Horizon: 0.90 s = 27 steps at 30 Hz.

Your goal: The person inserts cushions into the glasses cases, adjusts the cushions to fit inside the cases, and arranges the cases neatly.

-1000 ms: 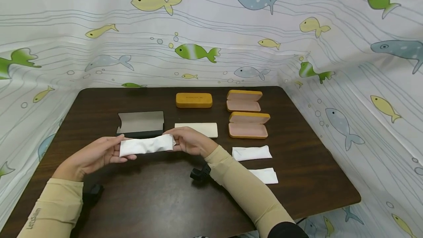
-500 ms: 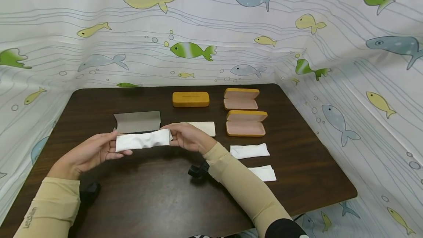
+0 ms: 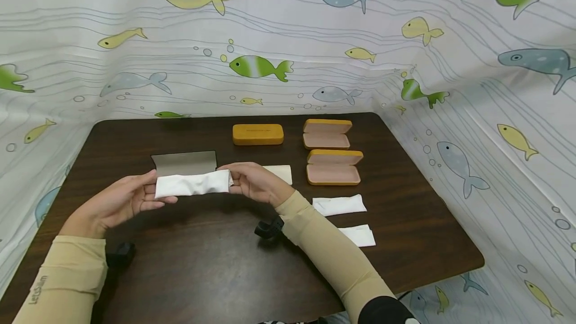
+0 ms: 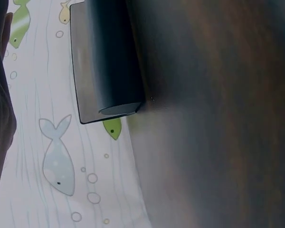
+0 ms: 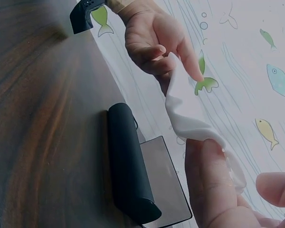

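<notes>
A long white folded cloth [image 3: 193, 184] is held level above the table between two hands. My left hand [image 3: 126, 199] pinches its left end, thumb above and fingers below. At the other end, my right hand [image 3: 256, 182] grips the cloth; in the right wrist view its fingers [image 5: 216, 171] lie against the fabric. Whether anything is wrapped inside cannot be seen. Just behind the cloth stands a black case [image 5: 128, 161] with its grey-lined lid [image 3: 184, 162] raised. A cream flat piece [image 3: 280, 173] lies partly hidden behind the right hand.
Two open yellow cases with pink lining [image 3: 333, 174] stand at the back right, one behind the other. A closed yellow case [image 3: 258, 135] is at the back middle. Two more white folded cloths [image 3: 339, 205] lie on the dark wooden table [image 3: 216, 274], right of the right forearm.
Both hands have risen slightly with the white folded cloth, which now covers the black front of the case in the head view. The head view has shifted a little.
</notes>
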Each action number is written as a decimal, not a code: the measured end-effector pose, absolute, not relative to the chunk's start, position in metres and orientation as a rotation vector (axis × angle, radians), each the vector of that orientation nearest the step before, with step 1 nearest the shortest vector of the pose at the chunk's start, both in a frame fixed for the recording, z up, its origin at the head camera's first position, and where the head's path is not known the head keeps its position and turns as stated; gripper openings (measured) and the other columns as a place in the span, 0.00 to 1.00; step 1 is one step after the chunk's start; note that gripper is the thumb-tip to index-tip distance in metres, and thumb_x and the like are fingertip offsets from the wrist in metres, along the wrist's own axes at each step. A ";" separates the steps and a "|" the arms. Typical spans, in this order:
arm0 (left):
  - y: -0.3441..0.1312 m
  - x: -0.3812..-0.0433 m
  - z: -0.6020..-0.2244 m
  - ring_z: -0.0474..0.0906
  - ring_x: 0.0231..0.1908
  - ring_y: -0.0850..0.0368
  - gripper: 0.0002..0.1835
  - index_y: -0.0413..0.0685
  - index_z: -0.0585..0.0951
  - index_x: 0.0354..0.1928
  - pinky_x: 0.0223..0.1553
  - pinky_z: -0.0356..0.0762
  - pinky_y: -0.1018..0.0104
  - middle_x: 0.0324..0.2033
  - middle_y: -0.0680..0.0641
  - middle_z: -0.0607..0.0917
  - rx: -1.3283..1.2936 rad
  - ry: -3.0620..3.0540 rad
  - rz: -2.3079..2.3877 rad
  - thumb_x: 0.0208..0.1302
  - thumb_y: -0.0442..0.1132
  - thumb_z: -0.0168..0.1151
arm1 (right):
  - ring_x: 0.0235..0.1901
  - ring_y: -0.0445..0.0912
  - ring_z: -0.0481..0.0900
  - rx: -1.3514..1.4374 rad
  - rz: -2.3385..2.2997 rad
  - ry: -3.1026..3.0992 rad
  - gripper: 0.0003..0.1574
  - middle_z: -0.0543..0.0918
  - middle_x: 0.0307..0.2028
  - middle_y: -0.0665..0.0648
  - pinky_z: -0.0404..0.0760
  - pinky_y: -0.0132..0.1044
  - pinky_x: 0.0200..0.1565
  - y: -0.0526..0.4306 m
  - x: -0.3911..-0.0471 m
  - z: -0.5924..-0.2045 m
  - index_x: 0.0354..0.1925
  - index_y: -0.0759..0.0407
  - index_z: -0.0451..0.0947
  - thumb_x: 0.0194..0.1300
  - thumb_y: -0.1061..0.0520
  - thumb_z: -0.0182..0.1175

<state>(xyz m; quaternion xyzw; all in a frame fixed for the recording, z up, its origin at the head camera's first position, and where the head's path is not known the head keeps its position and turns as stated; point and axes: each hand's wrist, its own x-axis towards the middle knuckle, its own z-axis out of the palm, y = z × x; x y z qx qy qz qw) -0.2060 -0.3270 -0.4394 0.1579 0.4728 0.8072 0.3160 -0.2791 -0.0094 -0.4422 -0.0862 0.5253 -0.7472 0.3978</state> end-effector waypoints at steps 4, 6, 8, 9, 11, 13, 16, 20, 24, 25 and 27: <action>-0.328 -0.210 -0.441 0.85 0.52 0.45 0.26 0.41 0.80 0.58 0.52 0.82 0.59 0.53 0.37 0.85 0.412 1.220 2.141 0.85 0.37 0.28 | 0.45 0.47 0.83 -0.228 -1.897 1.336 0.26 0.82 0.52 0.62 0.80 0.43 0.57 -0.008 -0.284 -0.440 0.69 0.75 0.66 0.82 0.60 0.45; -0.328 -0.212 -0.442 0.85 0.52 0.44 0.26 0.41 0.80 0.58 0.52 0.82 0.58 0.54 0.37 0.85 0.405 1.206 2.145 0.85 0.38 0.28 | 0.45 0.46 0.83 -0.229 -1.902 1.340 0.27 0.82 0.54 0.63 0.79 0.43 0.58 -0.007 -0.286 -0.439 0.70 0.75 0.64 0.82 0.60 0.45; -0.329 -0.214 -0.443 0.84 0.53 0.44 0.26 0.41 0.80 0.58 0.53 0.81 0.58 0.54 0.38 0.85 0.411 1.190 2.141 0.85 0.38 0.27 | 0.45 0.46 0.83 -0.224 -1.902 1.338 0.27 0.81 0.55 0.64 0.78 0.44 0.59 -0.007 -0.287 -0.439 0.71 0.75 0.63 0.82 0.60 0.45; -0.329 -0.215 -0.444 0.84 0.53 0.44 0.27 0.41 0.80 0.58 0.53 0.81 0.59 0.55 0.38 0.85 0.416 1.180 2.139 0.85 0.38 0.26 | 0.45 0.46 0.83 -0.218 -1.902 1.336 0.27 0.81 0.56 0.64 0.78 0.44 0.60 -0.007 -0.287 -0.439 0.71 0.74 0.63 0.82 0.60 0.45; -0.330 -0.216 -0.445 0.84 0.54 0.44 0.27 0.41 0.79 0.59 0.53 0.81 0.59 0.55 0.38 0.84 0.440 1.149 2.135 0.85 0.38 0.25 | 0.45 0.46 0.83 -0.214 -1.897 1.330 0.28 0.80 0.58 0.64 0.76 0.45 0.61 -0.008 -0.287 -0.440 0.72 0.74 0.62 0.82 0.60 0.45; -0.331 -0.217 -0.446 0.83 0.55 0.44 0.28 0.40 0.79 0.60 0.54 0.81 0.60 0.56 0.38 0.84 0.469 1.115 2.134 0.85 0.37 0.24 | 0.45 0.47 0.83 -0.206 -1.894 1.326 0.28 0.80 0.59 0.65 0.76 0.45 0.61 -0.009 -0.287 -0.440 0.72 0.73 0.63 0.82 0.60 0.45; -0.332 -0.218 -0.446 0.82 0.56 0.44 0.29 0.38 0.78 0.59 0.55 0.80 0.59 0.57 0.37 0.83 0.494 1.069 2.142 0.85 0.37 0.22 | 0.46 0.47 0.83 -0.201 -1.896 1.325 0.28 0.79 0.61 0.66 0.79 0.43 0.59 -0.010 -0.286 -0.441 0.72 0.72 0.63 0.82 0.59 0.45; -0.333 -0.220 -0.446 0.82 0.57 0.43 0.29 0.37 0.77 0.59 0.56 0.79 0.59 0.57 0.36 0.83 0.507 1.041 2.147 0.85 0.37 0.22 | 0.46 0.47 0.83 -0.201 -1.907 1.323 0.28 0.77 0.63 0.67 0.83 0.37 0.51 -0.012 -0.287 -0.441 0.72 0.71 0.63 0.82 0.59 0.45; -0.335 -0.223 -0.446 0.81 0.57 0.43 0.29 0.37 0.78 0.61 0.56 0.79 0.58 0.58 0.35 0.82 0.511 1.026 2.148 0.85 0.37 0.22 | 0.45 0.45 0.83 -0.204 -1.930 1.329 0.28 0.79 0.61 0.65 0.84 0.33 0.46 -0.014 -0.289 -0.440 0.73 0.70 0.62 0.82 0.58 0.45; -0.336 -0.224 -0.446 0.81 0.57 0.43 0.29 0.37 0.78 0.61 0.56 0.78 0.58 0.58 0.35 0.82 0.512 1.026 2.149 0.85 0.37 0.22 | 0.45 0.45 0.83 -0.206 -1.938 1.334 0.28 0.79 0.61 0.65 0.84 0.33 0.45 -0.014 -0.290 -0.440 0.73 0.70 0.62 0.82 0.58 0.45; -0.337 -0.227 -0.446 0.81 0.57 0.43 0.30 0.37 0.78 0.62 0.56 0.78 0.58 0.58 0.35 0.82 0.511 1.029 2.149 0.85 0.37 0.22 | 0.46 0.45 0.83 -0.210 -1.946 1.344 0.28 0.79 0.60 0.65 0.84 0.33 0.46 -0.016 -0.292 -0.439 0.73 0.69 0.63 0.82 0.58 0.45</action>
